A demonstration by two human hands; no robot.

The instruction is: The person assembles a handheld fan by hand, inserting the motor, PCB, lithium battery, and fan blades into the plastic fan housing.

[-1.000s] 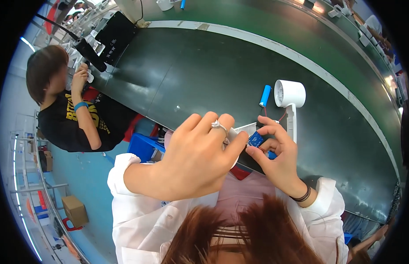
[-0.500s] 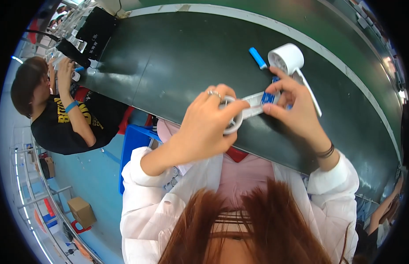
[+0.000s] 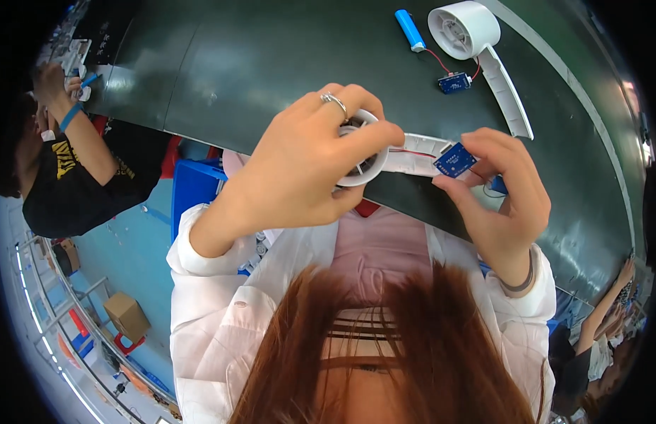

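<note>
My left hand (image 3: 321, 159) is wrapped round the round white head of a small fan housing (image 3: 363, 155). From that head a white open handle shell (image 3: 410, 154) reaches toward my right hand (image 3: 501, 198). Thumb and fingers of the right hand pinch a small blue circuit board (image 3: 455, 160) just over the end of the shell. A red wire (image 3: 416, 152) runs along the shell to the board. Beside the right palm, partly hidden by the fingers, is a blue cylinder (image 3: 497, 185), likely a battery, with a thin dark wire.
Farther off on the dark green bench (image 3: 271, 56) lies a second white fan housing (image 3: 466, 30), wired to a blue board (image 3: 454, 83) and a blue battery (image 3: 410, 30). A person in a black shirt (image 3: 81, 177) works at the left. A blue crate (image 3: 194, 191) stands beside my lap.
The view has shifted, showing the second fan's board and wires uncovered. My right hand now holds the circuit board raised and tilted, a little farther from the left hand.
</note>
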